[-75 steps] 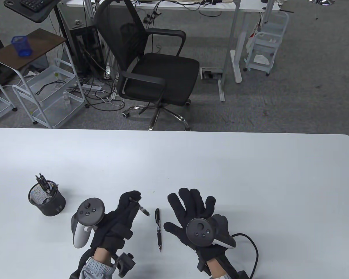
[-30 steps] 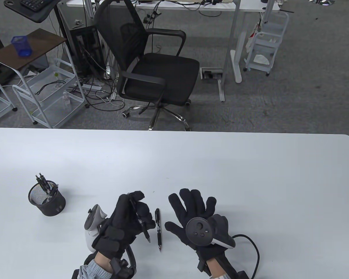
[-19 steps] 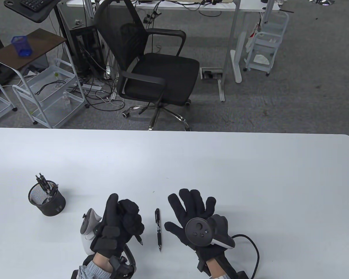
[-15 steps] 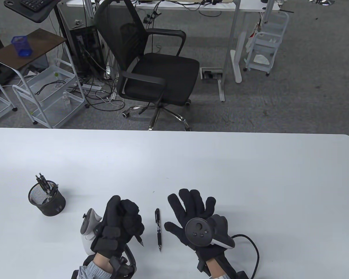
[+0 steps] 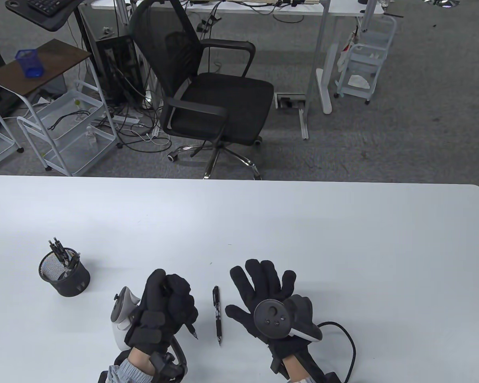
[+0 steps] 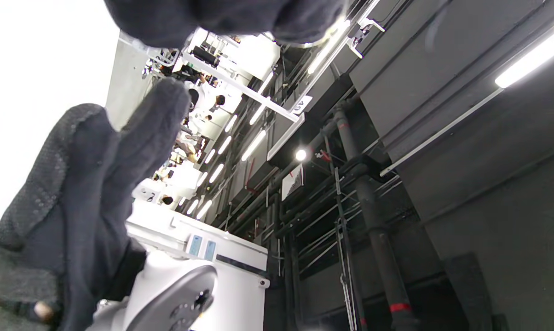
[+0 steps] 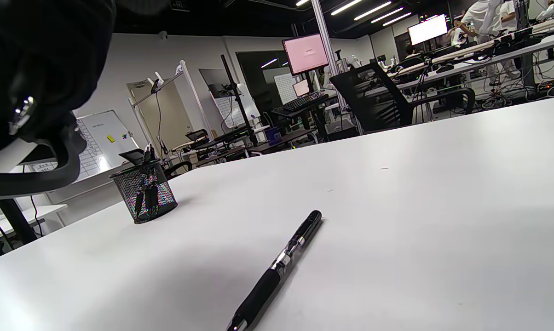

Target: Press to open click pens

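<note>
My left hand is closed in a fist around a black click pen; only the pen's lower end sticks out below the fist, pointing toward me. The thumb lies over the fist's top. A second black click pen lies on the white table between my hands, tip toward me; it also shows in the right wrist view. My right hand rests flat on the table, fingers spread, just right of that pen. In the left wrist view my gloved fingers show against the ceiling.
A black mesh pen cup with several pens stands on the table left of my left hand; it also shows in the right wrist view. A black office chair stands beyond the table's far edge.
My left hand has turned the pen in its fingers and closed into a fist around it, with the thumb over the top. The right hand and the lying pen have not moved.
</note>
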Tool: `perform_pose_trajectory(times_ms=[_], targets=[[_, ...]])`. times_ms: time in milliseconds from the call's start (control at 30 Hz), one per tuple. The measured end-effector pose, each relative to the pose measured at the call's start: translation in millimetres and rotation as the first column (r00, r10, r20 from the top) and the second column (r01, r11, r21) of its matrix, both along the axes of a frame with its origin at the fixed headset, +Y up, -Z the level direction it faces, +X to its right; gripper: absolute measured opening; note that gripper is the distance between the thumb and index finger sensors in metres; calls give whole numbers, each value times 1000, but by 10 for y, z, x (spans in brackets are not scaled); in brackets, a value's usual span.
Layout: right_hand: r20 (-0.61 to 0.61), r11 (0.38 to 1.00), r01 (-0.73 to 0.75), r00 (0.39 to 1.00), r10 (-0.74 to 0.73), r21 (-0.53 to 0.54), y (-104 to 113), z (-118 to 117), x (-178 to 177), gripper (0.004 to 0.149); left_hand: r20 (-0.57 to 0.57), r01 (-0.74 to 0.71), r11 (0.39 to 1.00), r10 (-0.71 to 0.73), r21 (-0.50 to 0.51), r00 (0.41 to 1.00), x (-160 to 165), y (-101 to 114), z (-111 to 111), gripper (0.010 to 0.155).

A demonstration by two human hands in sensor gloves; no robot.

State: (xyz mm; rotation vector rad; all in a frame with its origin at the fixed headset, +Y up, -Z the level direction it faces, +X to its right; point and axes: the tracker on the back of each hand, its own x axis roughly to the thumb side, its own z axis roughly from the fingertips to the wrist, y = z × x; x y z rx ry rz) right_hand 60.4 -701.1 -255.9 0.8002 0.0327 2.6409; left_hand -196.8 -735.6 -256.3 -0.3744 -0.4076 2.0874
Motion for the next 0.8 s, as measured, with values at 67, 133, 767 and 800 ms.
perform_pose_trajectory(times_ms=[67, 133, 767, 800], targets=[[0, 1000, 1, 1000, -1, 0, 0, 0, 0, 76, 0, 0, 1000, 0, 0, 1000, 0, 0, -1, 63], [0, 1000, 1, 1000, -1, 0, -1, 0, -2, 76, 3, 8, 1000, -8, 3, 1000, 0, 11, -3, 64], [3, 1000, 10, 1000, -10, -1, 4, -5, 20, 76, -64, 519, 855, -516, 26, 854, -36, 132, -74, 51], [3, 1000, 12, 1000, -12, -1, 4, -6, 23, 76, -56, 553, 833, -551, 28, 833, -33, 118, -85, 50]])
